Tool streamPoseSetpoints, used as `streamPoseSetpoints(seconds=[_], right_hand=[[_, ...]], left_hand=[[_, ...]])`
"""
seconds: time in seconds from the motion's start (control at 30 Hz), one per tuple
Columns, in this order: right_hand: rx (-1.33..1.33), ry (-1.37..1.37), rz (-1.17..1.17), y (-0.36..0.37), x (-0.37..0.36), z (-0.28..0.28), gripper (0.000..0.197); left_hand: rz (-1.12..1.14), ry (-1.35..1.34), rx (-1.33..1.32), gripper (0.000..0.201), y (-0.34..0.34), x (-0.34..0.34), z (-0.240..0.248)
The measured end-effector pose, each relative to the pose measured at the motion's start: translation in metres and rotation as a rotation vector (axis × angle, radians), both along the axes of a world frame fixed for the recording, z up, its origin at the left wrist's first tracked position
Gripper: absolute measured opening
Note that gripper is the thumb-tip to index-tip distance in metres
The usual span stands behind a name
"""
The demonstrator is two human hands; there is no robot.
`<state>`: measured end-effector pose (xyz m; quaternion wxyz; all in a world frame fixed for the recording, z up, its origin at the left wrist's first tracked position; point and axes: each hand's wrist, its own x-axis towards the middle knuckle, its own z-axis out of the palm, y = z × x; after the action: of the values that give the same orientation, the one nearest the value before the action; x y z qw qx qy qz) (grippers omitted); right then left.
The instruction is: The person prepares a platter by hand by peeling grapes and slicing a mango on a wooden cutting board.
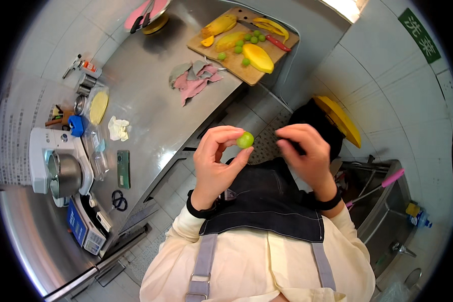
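Between the thumb and forefinger of my left hand [217, 160] is a round green grape [245, 140], held up in front of the dark apron [267, 201]. To its right, my right hand [308, 153] is raised with fingers curved and the thumb apart from them; nothing shows between them. Beyond the hands, a wooden cutting board [199, 45] carries several more green grapes [238, 49], a cut mango half [258, 58], other yellow fruit [219, 26] and a red-handled knife [278, 43].
A pink-and-grey cloth [194, 83] lies on the steel counter [151, 100]. Leftward are a phone [123, 169], a crumpled tissue [119, 129] and a stand mixer [65, 173]. A bin with a yellow lid [341, 121] stands right of my hands, near a steel sink [387, 214].
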<state>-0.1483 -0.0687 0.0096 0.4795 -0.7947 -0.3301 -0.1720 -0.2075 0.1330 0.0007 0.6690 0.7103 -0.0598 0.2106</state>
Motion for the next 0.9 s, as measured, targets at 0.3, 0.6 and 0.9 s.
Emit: streamPoseSetpoints(seconds=[0.3, 0.6, 0.9], right_hand=[[0.127, 0.047, 0.16, 0.043, -0.007, 0.007, 0.018], [0.092, -0.069, 0.206, 0.058, -0.005, 0.006, 0.018], [0.172, 0.108, 0.183, 0.061, 0.002, -0.001, 0.016]], left_hand=[[0.121, -0.015, 0.324, 0.031, 0.008, -0.013, 0.0], [0.176, -0.029, 0.37, 0.031, 0.015, -0.023, 0.005], [0.031, 0.086, 0.032, 0.033, 0.014, -0.01, -0.012]])
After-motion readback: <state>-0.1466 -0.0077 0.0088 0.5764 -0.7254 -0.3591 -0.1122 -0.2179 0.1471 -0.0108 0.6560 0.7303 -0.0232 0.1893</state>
